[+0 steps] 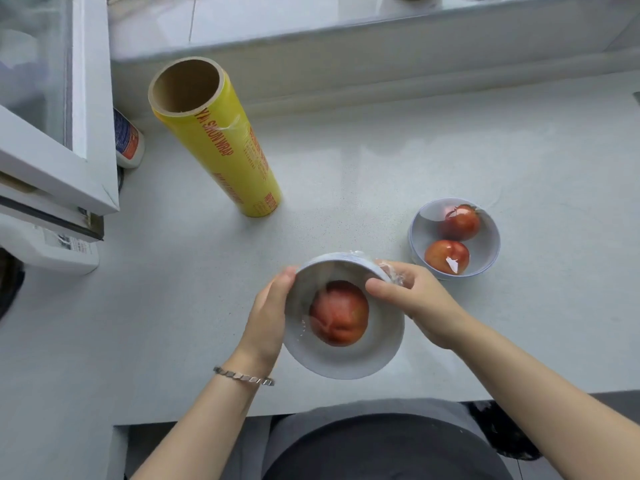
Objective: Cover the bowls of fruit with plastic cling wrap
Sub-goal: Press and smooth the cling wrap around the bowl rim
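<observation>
- bowl (346, 363) is held tilted near the counter's (485, 150) front, one fruit (338, 312) inside.
- left hand (268, 317) cups its left wall, fingers together and curled.
- right hand (412, 296) pinches bunched wrap (393, 271) at the far rim.
- best now: draw the slack under the rim and smooth it flat.
- far bowl (420, 230) looks covered already.

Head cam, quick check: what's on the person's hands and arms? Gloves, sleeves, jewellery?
No gloves, no sleeves in view on either forearm. At the wrist of the left hand sits a silver-coloured metal bracelet of flat square links. The right hand and its wrist wear nothing; no rings show.
</observation>
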`<move>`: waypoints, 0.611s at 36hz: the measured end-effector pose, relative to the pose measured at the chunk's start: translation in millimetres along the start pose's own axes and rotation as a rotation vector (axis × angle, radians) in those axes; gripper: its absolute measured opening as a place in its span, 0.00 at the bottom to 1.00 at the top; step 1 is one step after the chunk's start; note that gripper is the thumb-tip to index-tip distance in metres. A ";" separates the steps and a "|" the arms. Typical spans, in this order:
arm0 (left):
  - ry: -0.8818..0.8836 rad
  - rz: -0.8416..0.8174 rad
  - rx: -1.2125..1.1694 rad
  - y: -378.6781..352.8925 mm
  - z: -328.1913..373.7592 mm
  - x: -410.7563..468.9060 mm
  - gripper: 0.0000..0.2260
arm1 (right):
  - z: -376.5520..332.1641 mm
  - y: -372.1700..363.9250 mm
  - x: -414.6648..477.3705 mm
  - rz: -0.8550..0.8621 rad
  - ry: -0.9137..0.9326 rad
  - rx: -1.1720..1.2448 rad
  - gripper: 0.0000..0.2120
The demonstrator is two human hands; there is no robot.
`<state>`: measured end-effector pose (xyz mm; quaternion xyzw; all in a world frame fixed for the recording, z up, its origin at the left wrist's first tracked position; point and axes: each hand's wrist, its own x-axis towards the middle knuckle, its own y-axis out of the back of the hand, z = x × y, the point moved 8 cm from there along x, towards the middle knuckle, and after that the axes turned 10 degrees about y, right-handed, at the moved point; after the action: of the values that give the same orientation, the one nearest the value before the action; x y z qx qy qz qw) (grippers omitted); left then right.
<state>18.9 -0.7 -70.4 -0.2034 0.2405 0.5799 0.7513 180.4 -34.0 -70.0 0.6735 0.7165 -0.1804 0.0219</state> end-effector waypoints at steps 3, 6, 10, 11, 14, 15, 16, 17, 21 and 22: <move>-0.036 -0.120 0.146 -7.8 10.8 3.5 0.19 | 1.1 1.0 -2.3 -0.027 -0.020 -0.024 0.19; -0.027 -0.246 0.241 -24.9 10.9 4.6 0.19 | 1.3 -3.7 -3.8 -0.052 -0.028 -0.038 0.13; -0.043 -0.231 0.240 -29.1 2.5 6.7 0.32 | -0.1 -6.1 -5.2 -0.046 -0.029 -0.032 0.11; -0.056 -0.203 0.222 -27.1 2.0 6.6 0.34 | -0.1 -6.1 -6.1 -0.050 -0.034 -0.038 0.11; -0.090 -0.106 0.197 -20.6 0.2 4.4 0.35 | 0.4 -5.1 -7.6 -0.061 -0.065 -0.103 0.19; -0.100 -0.080 0.205 -19.1 -0.6 3.1 0.34 | 0.0 -3.6 -8.2 -0.052 -0.077 -0.123 0.21; -0.105 -0.058 0.216 -17.8 -1.3 1.6 0.32 | -1.1 -1.4 -8.3 -0.030 -0.092 -0.129 0.23; -0.105 -0.040 0.222 -16.8 -1.4 -0.2 0.29 | -2.2 1.9 -7.8 -0.001 -0.100 -0.136 0.25; -0.091 -0.024 0.235 -16.7 -2.2 -4.3 0.20 | -6.7 9.6 -3.0 0.027 -0.150 -0.261 0.16; -0.091 -0.026 0.241 -17.0 -2.5 -4.5 0.20 | -6.7 8.3 -1.9 0.000 -0.179 -0.288 0.12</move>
<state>34.1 -9.8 -69.3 -0.0881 0.2718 0.5456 0.7878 190.1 -33.7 -65.2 0.6447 0.7301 -0.1351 0.1821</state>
